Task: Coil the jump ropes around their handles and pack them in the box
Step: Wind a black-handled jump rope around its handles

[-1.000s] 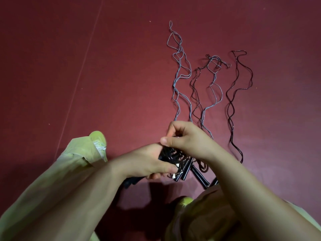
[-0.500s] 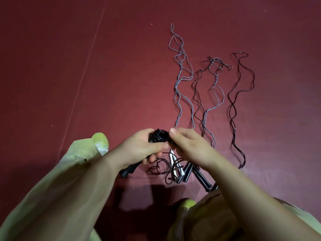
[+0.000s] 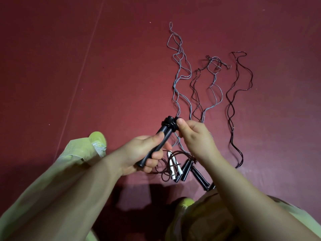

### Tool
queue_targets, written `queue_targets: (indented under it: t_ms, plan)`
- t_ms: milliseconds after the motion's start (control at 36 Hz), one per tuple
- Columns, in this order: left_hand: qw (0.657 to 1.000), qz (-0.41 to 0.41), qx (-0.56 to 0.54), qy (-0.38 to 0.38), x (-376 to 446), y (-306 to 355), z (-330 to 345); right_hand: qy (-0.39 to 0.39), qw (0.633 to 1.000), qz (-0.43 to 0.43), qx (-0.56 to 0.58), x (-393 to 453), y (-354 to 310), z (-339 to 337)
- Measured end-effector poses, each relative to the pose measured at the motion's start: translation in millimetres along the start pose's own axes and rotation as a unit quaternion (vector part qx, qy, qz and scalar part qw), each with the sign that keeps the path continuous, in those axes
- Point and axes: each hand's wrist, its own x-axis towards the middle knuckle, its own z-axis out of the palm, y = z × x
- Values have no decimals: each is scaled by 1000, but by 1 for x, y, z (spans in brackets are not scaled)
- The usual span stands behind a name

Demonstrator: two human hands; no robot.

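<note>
Handles, a pair of slim black plastic ones (image 3: 157, 146), slant up-right in my left hand (image 3: 139, 157)'s grip; my right hand (image 3: 194, 136) pinches black cord coils (image 3: 169, 124) at their top end.

Pale green trousers (image 3: 74, 164), yellow-green shoes (image 3: 98, 137), bare forearms.

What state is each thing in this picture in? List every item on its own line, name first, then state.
Left hand: grips the black handles low down.
Right hand: pinches the wound rope at the handles' top.
Black handles: held together, lifted, tilted.
Wound rope: coiled tight round the handle tops.
White handles: lying on the floor.
Grey ropes: uncoiled, stretched out wavy.
Dark rope: uncoiled, lying apart.
Floor: red, bare here.
</note>
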Motion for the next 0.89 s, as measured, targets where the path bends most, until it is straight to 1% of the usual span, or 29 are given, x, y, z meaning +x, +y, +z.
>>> queue_targets:
  t_ms: [83,167,194,222,278,306,389,417,528,556,583,611,639,667,694,750,778,806,833,889]
  plan:
    - [993,17,92,74,6,-2,3,-8,999,27,-19,-2,7,10]
    - [964,35,220,147,13,-5,-2,-13,998,44,-31,-5,11,16]
    - [947,42,271,169,14,-6,-4,-22,998,50,-24,-6,11,17]
    - [922,48,334,192,16,-7,-7,-37,997,60,-18,-7,10,18]
    - [857,49,459,227,18,-9,-8,-73,993,90,-19,-9,9,20]
    - [839,46,488,236,17,-10,-8,-88,990,107,-18,-9,8,21]
    - [818,37,520,242,15,-12,-6,-107,984,143,9,-8,7,21]
    - [800,35,545,247,14,-12,-5,-108,983,150,13,-8,6,21]
    - [707,51,656,260,12,-10,1,-109,981,160,-15,-8,5,20]
    - [692,59,670,261,12,-10,2,-109,980,165,-11,-8,5,20]
    - [685,66,676,263,13,-9,2,-110,980,169,3,-8,5,20]
    - [690,70,670,265,13,-8,1,-110,979,171,21,-7,6,19]
    - [707,64,654,263,12,-7,1,-108,978,172,39,-5,6,19]
    - [743,56,619,248,12,-5,0,-106,978,170,55,-4,6,18]
    - [799,48,558,220,11,-3,0,-105,978,165,72,-3,7,17]
    - [922,31,365,125,8,1,0,-107,977,152,105,-3,8,16]
    - [962,17,263,72,6,3,0,-109,976,144,121,-4,7,15]
    - [983,1,181,29,4,3,-1,-108,975,139,136,-4,6,14]
    - [994,-16,110,-2,2,4,0,-105,973,137,153,-4,5,13]
    - [997,-55,8,-49,1,3,2,-98,968,138,186,-3,3,12]
